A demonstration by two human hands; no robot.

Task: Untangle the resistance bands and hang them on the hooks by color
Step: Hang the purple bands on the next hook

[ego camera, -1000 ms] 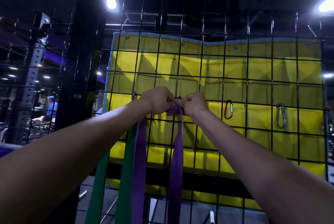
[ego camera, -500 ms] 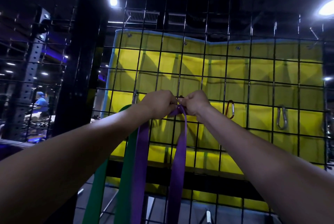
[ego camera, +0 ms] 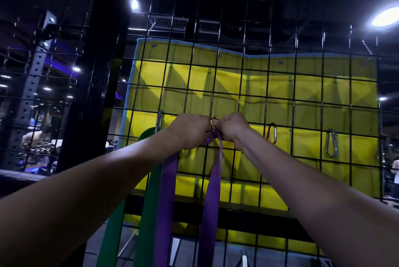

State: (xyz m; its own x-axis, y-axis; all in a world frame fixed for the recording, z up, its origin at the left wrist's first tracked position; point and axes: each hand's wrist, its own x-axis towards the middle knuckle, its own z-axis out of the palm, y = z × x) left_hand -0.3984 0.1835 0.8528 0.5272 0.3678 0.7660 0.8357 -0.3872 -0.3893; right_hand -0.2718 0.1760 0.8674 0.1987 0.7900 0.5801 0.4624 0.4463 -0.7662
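Overhead, left hand (ego camera: 190, 129) and right hand (ego camera: 232, 127) both pinching purple band (ego camera: 212, 191) top at wire grid (ego camera: 280, 98), green band (ego camera: 149, 202) hanging beside

Both forearms are bare to the hands, left hand (ego camera: 190, 129) and right hand (ego camera: 234, 128) ungloved.

The hook under the purple band (ego camera: 212, 180) is almost wholly covered by the left hand (ego camera: 190, 130) and right hand (ego camera: 232, 127). The fingertips of both are hidden. Both bands, green band (ego camera: 149, 212) included, run off the lower edge. The figures at far left are blurred.
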